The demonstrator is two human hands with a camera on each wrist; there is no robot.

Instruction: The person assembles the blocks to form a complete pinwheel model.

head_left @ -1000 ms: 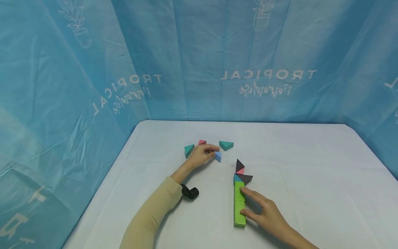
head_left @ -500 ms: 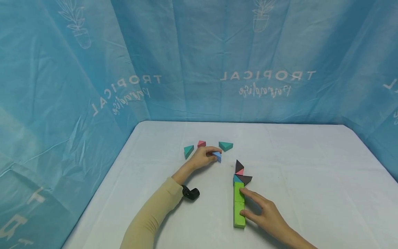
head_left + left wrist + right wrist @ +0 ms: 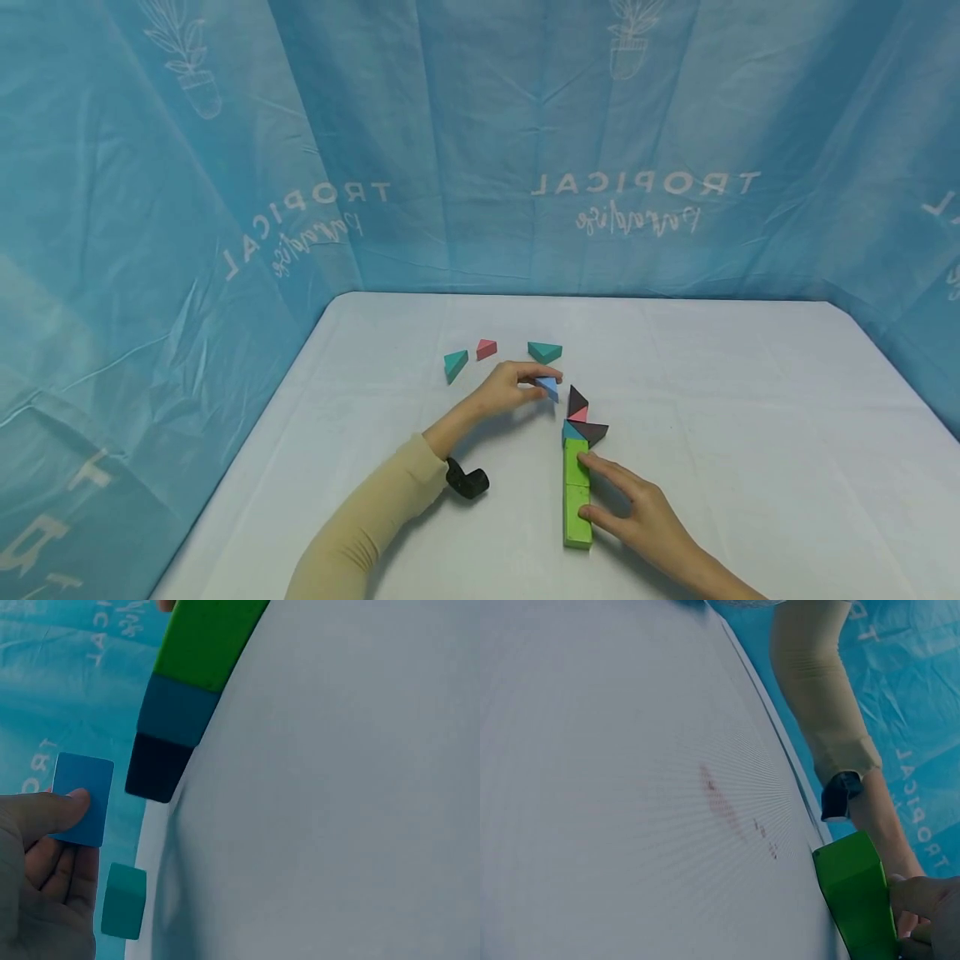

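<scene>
My left hand point(image 3: 506, 393) pinches a light blue triangular block point(image 3: 550, 387) between thumb and fingers, left of a far black triangular block point(image 3: 577, 401). In the left wrist view, the thumb lies on a rectangular side of this block point(image 3: 84, 772). My right hand point(image 3: 648, 521) touches the right side of two green blocks point(image 3: 577, 500) standing end to end, with index finger and thumb spread apart. Beyond the green blocks, a blue triangular block point(image 3: 571, 432), a second black triangular block point(image 3: 592, 431) and a small red triangular block point(image 3: 580, 413) continue the row.
Two teal triangular blocks, one at left point(image 3: 454, 364) and one at right point(image 3: 544, 352), lie toward the back with a red block point(image 3: 486, 348) between them. The white-covered table point(image 3: 750, 417) is enclosed by blue printed curtains point(image 3: 480, 150). A black wrist camera point(image 3: 467, 482) hangs by the left sleeve.
My left hand has closed its pinch on the light blue block and carried it rightward, toward the row. The right hand has stayed in place against the green blocks.
</scene>
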